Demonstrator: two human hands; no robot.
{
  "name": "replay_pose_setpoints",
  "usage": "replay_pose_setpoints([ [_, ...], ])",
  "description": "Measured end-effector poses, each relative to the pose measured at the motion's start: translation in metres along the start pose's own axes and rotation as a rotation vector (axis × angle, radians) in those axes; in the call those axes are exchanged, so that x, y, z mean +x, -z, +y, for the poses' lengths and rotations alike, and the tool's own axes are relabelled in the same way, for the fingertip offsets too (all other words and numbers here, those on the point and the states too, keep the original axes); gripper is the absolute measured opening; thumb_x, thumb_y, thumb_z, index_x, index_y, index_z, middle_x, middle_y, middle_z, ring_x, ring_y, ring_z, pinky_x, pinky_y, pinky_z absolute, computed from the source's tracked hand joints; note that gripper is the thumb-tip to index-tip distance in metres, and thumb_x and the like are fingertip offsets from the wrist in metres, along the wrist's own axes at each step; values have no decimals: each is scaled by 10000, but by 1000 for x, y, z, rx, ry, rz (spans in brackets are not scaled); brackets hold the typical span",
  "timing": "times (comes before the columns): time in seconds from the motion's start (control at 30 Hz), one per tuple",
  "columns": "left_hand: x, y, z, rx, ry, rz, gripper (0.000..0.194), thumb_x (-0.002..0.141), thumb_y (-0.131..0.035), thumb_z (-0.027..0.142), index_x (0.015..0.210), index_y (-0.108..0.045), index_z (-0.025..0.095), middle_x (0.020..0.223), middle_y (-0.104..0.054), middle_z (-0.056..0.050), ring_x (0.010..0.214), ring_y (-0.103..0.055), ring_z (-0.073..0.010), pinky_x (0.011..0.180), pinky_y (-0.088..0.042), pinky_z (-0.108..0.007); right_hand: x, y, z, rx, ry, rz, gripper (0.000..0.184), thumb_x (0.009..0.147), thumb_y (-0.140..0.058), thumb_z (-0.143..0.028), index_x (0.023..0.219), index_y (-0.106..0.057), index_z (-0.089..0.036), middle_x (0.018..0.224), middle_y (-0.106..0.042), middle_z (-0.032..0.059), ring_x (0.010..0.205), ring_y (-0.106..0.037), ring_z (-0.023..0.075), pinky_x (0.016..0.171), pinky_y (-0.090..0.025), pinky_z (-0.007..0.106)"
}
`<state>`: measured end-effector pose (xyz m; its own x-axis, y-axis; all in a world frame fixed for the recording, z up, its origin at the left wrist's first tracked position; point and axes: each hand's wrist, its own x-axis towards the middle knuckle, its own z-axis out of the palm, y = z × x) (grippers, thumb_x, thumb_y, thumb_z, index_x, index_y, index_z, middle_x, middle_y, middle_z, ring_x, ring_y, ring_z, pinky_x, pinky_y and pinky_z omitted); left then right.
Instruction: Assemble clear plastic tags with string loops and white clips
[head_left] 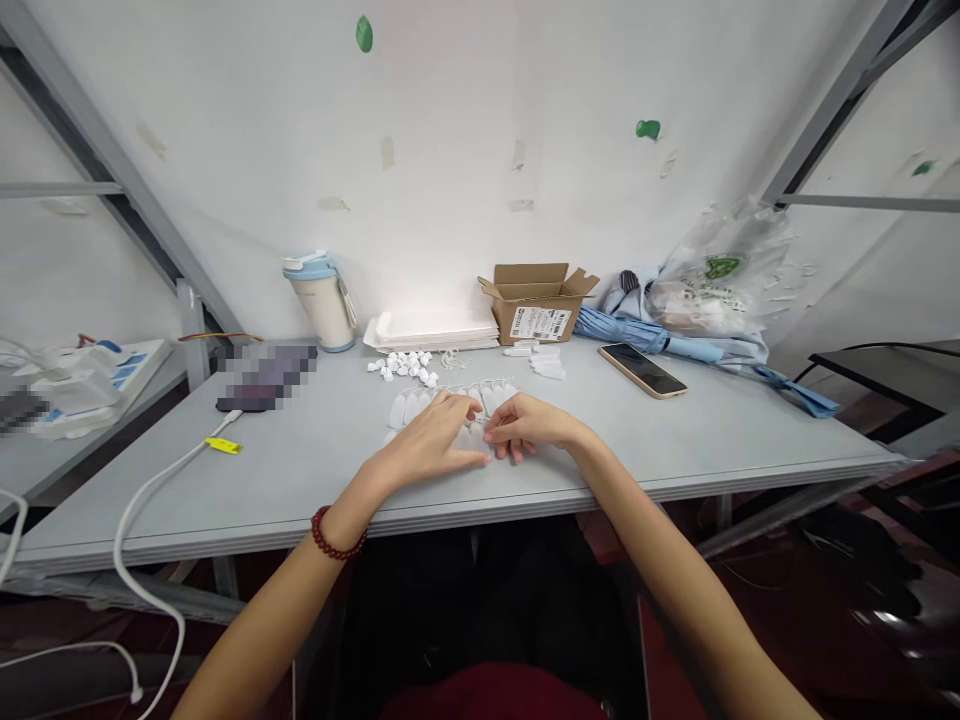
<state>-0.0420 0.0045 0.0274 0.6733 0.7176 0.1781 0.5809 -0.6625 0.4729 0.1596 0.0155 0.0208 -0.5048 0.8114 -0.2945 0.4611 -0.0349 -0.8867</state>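
Over the front middle of the table, my left hand (431,440) is curved with its thumb stretched out and its index finger apart from it. My right hand (532,422) faces it with thumb and fingertips pinched at the edge of a small translucent white piece (471,437), which lies between the two hands and is partly hidden. Behind the hands is a row of similar rounded translucent pieces (409,405) with thin strings at their tops. Further back lie a heap of small white caps (405,366) and a few loose translucent tubes (547,362).
Along the wall stand a cream tumbler (322,305), a stack of white envelopes (435,332) and an opened cardboard box (536,305). On the right are a phone (643,370), a blue umbrella (637,328) and a plastic bag (712,290). A white cable (161,480) hangs over the left edge.
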Motion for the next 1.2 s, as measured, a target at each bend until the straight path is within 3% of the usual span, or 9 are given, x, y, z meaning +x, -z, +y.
replay_pose_setpoints([
  [0.2, 2, 8, -23, 43, 49, 174, 268, 877, -450, 406, 1012, -542, 193, 1053, -608, -85, 1050, -507, -253, 889, -444, -411, -4, 13, 4, 1, 59, 98, 227, 754, -636, -334, 792, -657, -111, 623, -678, 36, 426, -563, 82, 361, -338, 175],
  [0.3, 11, 21, -39, 107, 97, 201, 243, 874, -409, 344, 934, -582, 185, 1007, -643, -77, 1001, -538, -253, 868, -455, -405, -3, 34, 7, -69, 133, 350, 201, 769, -611, -315, 738, -633, -118, 594, -659, 34, 407, -529, 79, 389, -350, 190],
  [0.43, 43, 41, -61, 203, 198, 117, 270, 823, -389, 210, 883, -649, 174, 936, -693, -62, 942, -602, -241, 850, -467, -365, 15, 75, 11, -276, 248, 801, 177, 806, -530, -255, 734, -625, -124, 618, -660, 42, 483, -566, 111, 496, -423, 219],
  [0.53, 76, 46, -79, 233, 269, 97, 337, 777, -380, 113, 900, -692, 147, 965, -711, -79, 931, -635, -223, 827, -481, -300, 40, 103, 15, -567, 192, 948, 187, 823, -488, -176, 858, -659, -108, 788, -708, 90, 693, -645, 169, 685, -478, 267],
  [0.6, 96, 42, -90, 242, 271, 97, 355, 743, -388, 72, 890, -707, 131, 988, -715, -93, 952, -639, -222, 836, -482, -280, 55, 113, 20, -829, 145, 929, 255, 853, -441, -145, 984, -656, -104, 963, -704, 125, 894, -638, 207, 800, -462, 296],
  [0.7, 111, 31, -102, 252, 243, 96, 396, 710, -403, 42, 934, -714, 142, 984, -724, -76, 973, -636, -206, 868, -477, -263, 67, 119, 33, -920, 113, 879, 298, 838, -463, -112, 1067, -654, -104, 1118, -660, 164, 1095, -559, 272, 885, -422, 347],
  [0.87, 107, 18, -111, 264, 163, 78, 452, 684, -399, 19, 984, -709, 155, 1039, -712, -56, 1022, -598, -203, 933, -447, -289, 64, 118, 52, -965, 69, 818, 332, 867, -466, -152, 1154, -631, -121, 1208, -624, 165, 1160, -507, 312, 917, -392, 400],
  [1.03, 105, 15, -115, 304, 132, 90, 471, 656, -411, 19, 1003, -698, 154, 1110, -686, -63, 1133, -500, -251, 975, -410, -355, 68, 112, 53, -1000, 79, 768, 350, 900, -433, -168, 1205, -604, -162, 1269, -598, 125, 1212, -464, 296, 924, -374, 397],
  [1.2, 106, 11, -122, 316, 136, 100, 492, 647, -398, 18, 1027, -687, 134, 1118, -684, -81, 1097, -513, -251, 968, -400, -373, 77, 105, 52, -1059, 95, 722, 351, 908, -425, -150, 1209, -606, -169, 1237, -614, 136, 1200, -468, 284, 913, -357, 381],
])
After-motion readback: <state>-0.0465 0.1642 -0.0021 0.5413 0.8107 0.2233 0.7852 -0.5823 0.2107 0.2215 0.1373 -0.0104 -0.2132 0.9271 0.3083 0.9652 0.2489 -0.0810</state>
